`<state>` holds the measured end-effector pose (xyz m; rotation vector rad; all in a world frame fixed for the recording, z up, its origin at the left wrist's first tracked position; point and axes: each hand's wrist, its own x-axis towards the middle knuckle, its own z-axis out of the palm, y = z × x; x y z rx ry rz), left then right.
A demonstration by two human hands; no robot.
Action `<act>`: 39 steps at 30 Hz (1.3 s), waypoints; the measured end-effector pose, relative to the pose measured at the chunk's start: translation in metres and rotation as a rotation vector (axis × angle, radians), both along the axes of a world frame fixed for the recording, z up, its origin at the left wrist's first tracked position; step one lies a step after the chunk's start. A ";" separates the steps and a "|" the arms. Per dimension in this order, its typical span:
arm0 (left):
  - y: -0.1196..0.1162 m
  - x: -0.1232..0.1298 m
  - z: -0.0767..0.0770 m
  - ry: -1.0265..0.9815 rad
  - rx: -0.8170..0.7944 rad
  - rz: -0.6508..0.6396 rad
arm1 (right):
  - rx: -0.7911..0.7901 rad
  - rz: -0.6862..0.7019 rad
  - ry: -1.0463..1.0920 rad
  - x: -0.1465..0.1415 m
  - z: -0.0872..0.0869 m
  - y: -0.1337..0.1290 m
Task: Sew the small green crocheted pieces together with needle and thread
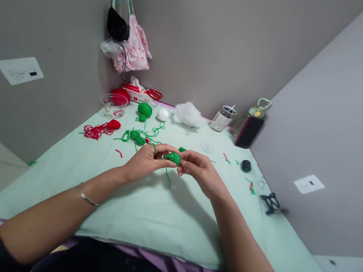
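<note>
Above the middle of the pale green table cloth, a small green crocheted piece is held between both hands. My left hand pinches its left side between thumb and fingers, with green yarn around a finger. My right hand has its fingertips closed on the right edge of the piece. A green yarn tail hangs below it. Whether a hook or needle is in the fingers is too small to tell. Behind my left hand lie loose green yarn and small green pieces.
Red yarn, a clear tub, a green ball, a white ball and white stuffing lie toward the back. A can, phone, black spool and black stand are at right.
</note>
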<state>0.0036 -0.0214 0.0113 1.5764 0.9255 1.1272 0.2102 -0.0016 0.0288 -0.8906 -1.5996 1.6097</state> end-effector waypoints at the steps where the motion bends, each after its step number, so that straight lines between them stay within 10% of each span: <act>1: 0.001 0.000 -0.001 0.019 -0.002 0.010 | -0.007 0.007 -0.006 0.001 0.000 0.000; 21: 0.003 0.000 -0.003 0.103 -0.029 -0.007 | -0.099 0.034 0.008 0.002 0.000 0.001; 30: 0.013 0.001 -0.026 0.327 -0.153 -0.055 | 0.533 -0.143 -0.675 0.007 -0.019 0.009; 39: 0.023 0.001 -0.049 0.456 -0.175 -0.067 | 0.278 0.100 -0.576 0.004 -0.021 0.018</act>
